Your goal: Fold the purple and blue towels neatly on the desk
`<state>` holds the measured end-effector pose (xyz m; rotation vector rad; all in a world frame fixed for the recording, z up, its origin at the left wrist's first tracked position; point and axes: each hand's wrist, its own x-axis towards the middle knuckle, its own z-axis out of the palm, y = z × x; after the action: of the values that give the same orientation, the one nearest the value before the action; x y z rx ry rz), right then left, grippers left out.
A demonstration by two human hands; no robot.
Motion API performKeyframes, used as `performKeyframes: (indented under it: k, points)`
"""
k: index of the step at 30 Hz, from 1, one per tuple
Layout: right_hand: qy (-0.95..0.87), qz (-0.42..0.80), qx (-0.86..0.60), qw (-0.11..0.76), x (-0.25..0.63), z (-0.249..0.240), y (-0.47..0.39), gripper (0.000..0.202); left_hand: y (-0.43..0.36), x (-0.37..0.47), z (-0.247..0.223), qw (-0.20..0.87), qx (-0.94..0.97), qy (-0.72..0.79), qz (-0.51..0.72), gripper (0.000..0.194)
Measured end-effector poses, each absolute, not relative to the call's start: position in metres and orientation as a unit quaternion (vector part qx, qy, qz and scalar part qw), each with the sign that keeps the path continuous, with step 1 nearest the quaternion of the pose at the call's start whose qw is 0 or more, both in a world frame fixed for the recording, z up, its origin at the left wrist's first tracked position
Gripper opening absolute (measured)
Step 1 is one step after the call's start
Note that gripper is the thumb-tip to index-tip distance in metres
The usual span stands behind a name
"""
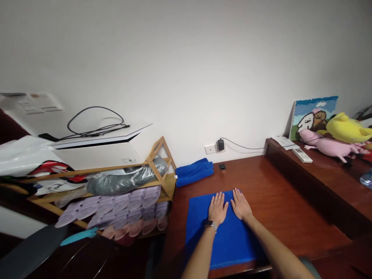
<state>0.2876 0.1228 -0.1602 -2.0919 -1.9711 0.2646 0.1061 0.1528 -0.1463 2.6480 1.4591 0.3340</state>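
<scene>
Blue towel (229,236) — spread flat on tabletop (285,209), near edge | our left hand (217,209) and right hand (241,205) — grip apart, palms pressing its far half | unfolded so far; folded towel (194,172) lies beyond.

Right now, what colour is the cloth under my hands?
Bright blue: the cloth lies flat on the table, seen in the head view.

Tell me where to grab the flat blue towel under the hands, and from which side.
Probably pinch the blue towel at its far corners, coming from above. It lies flat on the desk, so only edges offer anything to pinch. The left hand and right hand lie flat near the far edge.
</scene>
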Motion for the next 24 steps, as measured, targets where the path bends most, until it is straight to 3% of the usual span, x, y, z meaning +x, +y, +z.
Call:
performKeyframes:
  k: [7,12,19,24]
  points:
    - [-0.671,0.092,-0.725,0.126,0.286,-0.156,0.122,0.074,0.172,-0.01,-0.14,0.003,0.808,0.585,0.074,0.066]
    - [-0.673,0.088,-0.726,0.111,0.286,-0.154,0.122,0.074,0.18,-0.044,-0.142,0.002,0.808,0.583,0.084,0.066]
    - [-0.673,0.09,-0.726,0.111,0.287,-0.157,0.123,0.073,0.154,0.022,-0.132,-0.033,0.842,0.515,0.159,0.062]
    - [-0.675,0.089,-0.725,0.103,0.289,-0.162,0.124,0.073,0.127,0.105,-0.136,0.026,0.885,0.448,0.127,0.064]
